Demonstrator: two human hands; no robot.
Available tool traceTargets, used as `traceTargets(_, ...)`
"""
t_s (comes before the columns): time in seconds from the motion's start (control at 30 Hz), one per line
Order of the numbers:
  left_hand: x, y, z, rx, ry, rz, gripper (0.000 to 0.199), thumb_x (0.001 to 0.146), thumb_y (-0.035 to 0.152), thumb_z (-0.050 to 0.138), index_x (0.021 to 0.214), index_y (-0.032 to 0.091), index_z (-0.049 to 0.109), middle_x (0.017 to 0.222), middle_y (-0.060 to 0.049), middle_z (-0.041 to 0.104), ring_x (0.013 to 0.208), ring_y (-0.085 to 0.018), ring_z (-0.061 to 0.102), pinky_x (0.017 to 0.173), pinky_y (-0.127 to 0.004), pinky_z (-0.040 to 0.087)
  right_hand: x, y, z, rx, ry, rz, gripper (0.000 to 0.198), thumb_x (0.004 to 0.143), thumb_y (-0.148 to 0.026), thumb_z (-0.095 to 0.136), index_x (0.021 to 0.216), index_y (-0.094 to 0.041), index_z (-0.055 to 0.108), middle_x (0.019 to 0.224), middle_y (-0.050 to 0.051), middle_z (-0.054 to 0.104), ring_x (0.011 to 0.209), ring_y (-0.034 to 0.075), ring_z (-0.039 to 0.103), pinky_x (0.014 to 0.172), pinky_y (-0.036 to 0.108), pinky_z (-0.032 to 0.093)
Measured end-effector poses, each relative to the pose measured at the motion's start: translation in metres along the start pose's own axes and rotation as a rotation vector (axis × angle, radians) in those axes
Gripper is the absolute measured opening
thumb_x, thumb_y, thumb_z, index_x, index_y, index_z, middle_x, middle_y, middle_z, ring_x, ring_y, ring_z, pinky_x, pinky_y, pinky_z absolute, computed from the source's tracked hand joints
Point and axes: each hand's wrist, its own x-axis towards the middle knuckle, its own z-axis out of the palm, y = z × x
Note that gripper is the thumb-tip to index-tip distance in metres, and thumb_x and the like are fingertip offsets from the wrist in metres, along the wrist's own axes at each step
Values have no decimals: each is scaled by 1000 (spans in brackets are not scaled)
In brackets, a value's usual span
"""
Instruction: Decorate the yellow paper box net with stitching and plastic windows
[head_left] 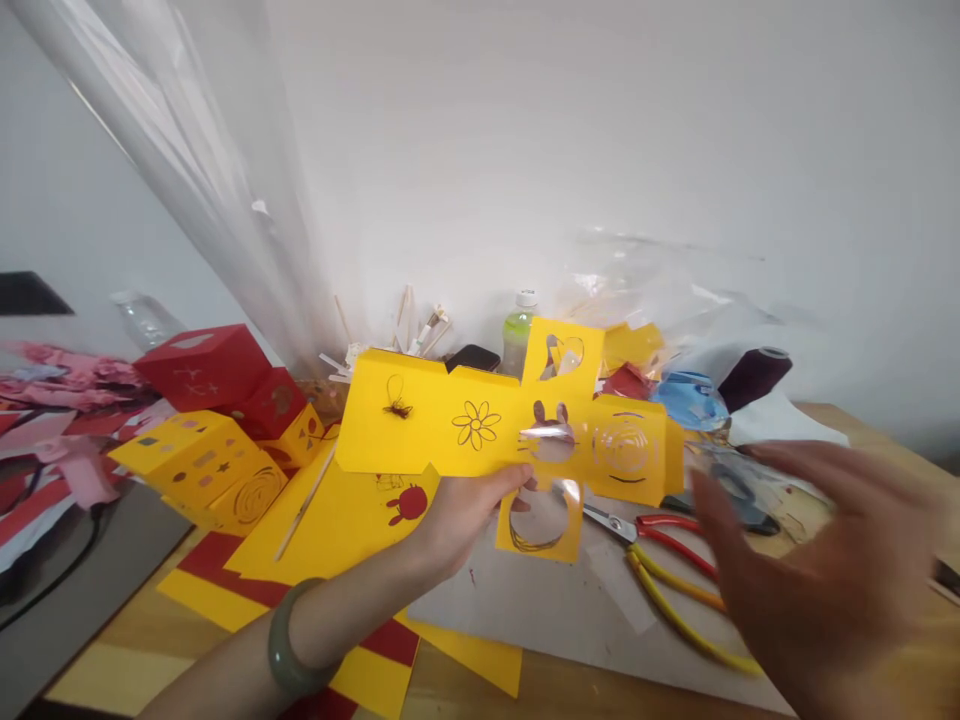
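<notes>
My left hand (pixel 469 520), with a green bangle on its wrist, grips the lower edge of a yellow card box net (pixel 420 430) between thumb and fingers. The card is held up unfolded above the table. It has a flower drawing, a rabbit-face cutout, a ring-patterned cutout and cut-out side flaps; clear film shines behind some openings. My right hand (pixel 840 560) hovers at the right, apart from the card, blurred, with thumb and fingers spread. Beneath and beside it lie red-handled scissors (pixel 675 540) and a yellow-handled tool (pixel 675 620).
Folded yellow boxes (pixel 202 470) and red boxes (pixel 206 370) stand at the left, near a pink glue gun (pixel 82 460). Yellow sheets (pixel 330 540) lie under my left arm. Behind the card are a bottle (pixel 517 330), thin sticks and a dark thread spool (pixel 754 378).
</notes>
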Motion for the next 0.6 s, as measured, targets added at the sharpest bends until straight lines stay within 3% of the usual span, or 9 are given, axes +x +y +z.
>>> traceTargets(0.1,-4,0,2,58,-29,21,15,68,26,68,76,13,66,81,-6,65,77,-17,59,64,-27,47,10,-13,6,-228,-10,-382,22,76,-17,63,97,-23,59,90,7,61,84,24,55,76,38,44)
traceTargets(0.2,-7,2,6,78,-71,26,19,68,25,66,83,14,66,89,-7,65,78,-17,59,63,-26,47,18,-22,22,-265,-108,-483,16,78,-13,59,93,-19,63,89,8,65,82,23,55,69,34,44)
traceTargets(0.3,-7,2,7,65,-97,5,24,67,23,67,89,14,65,90,-6,65,75,-16,60,61,-25,48,23,-21,31,-167,-127,-515,12,79,-9,57,84,-17,64,81,5,67,76,19,57,64,31,43)
traceTargets(0.37,-5,1,6,58,-97,-5,24,66,22,69,89,15,64,85,-5,65,71,-15,60,58,-24,48,25,-19,27,2,-133,-408,10,81,-11,56,80,-18,63,76,3,67,71,16,59,63,28,45)
traceTargets(0.47,-1,-2,2,41,-92,-4,24,66,22,71,88,15,63,80,-4,64,68,-14,60,55,-22,46,25,-14,9,260,-108,-43,7,83,-21,57,80,-21,62,77,0,68,67,13,62,61,24,49)
traceTargets(0.53,1,-3,-1,14,-87,29,23,66,21,71,87,15,63,81,-4,65,69,-13,60,59,-23,48,21,-8,-6,309,-53,196,10,83,-30,57,83,-22,63,74,0,68,63,13,64,57,23,51)
traceTargets(0.6,3,-3,-4,-8,-58,72,24,67,21,71,89,15,64,84,-4,66,72,-14,60,67,-25,49,13,2,-17,234,-72,284,18,83,-38,56,87,-22,63,67,0,68,54,13,64,50,22,51)
